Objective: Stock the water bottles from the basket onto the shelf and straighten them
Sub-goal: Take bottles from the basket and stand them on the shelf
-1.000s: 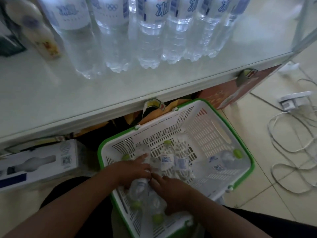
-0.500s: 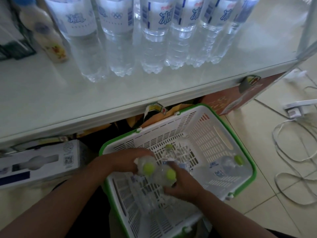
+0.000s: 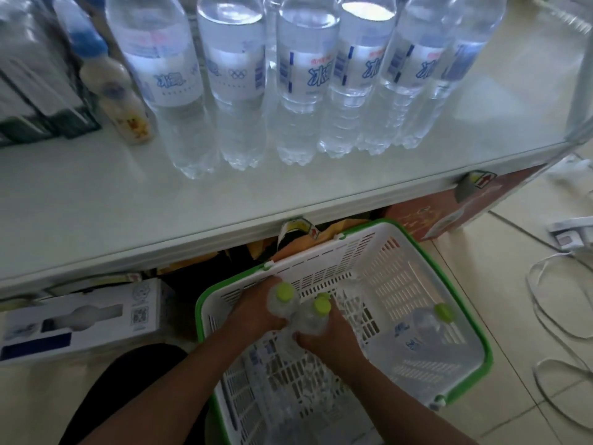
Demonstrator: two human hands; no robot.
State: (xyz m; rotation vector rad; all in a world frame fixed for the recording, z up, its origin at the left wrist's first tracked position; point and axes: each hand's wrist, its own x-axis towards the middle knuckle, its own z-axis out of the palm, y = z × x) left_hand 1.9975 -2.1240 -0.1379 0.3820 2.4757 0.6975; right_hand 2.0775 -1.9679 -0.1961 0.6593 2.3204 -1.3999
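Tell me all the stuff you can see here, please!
Big water bottles: about six, clear, standing on shelf.
Shelf: one, white.
Small cream bottle: one, blue top, shelf left.
Basket: one, white with green rim, on floor.
Small bottles: two held, one lying in basket, green caps.
White box: one, under shelf.
Cables: white, floor right.
Left hand, right hand: each gripping a small bottle.

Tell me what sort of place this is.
Probably a small shop: a row of identical labelled water bottles on a white shelf, a green-rimmed shopping basket on the floor, and boxed goods stored beneath.
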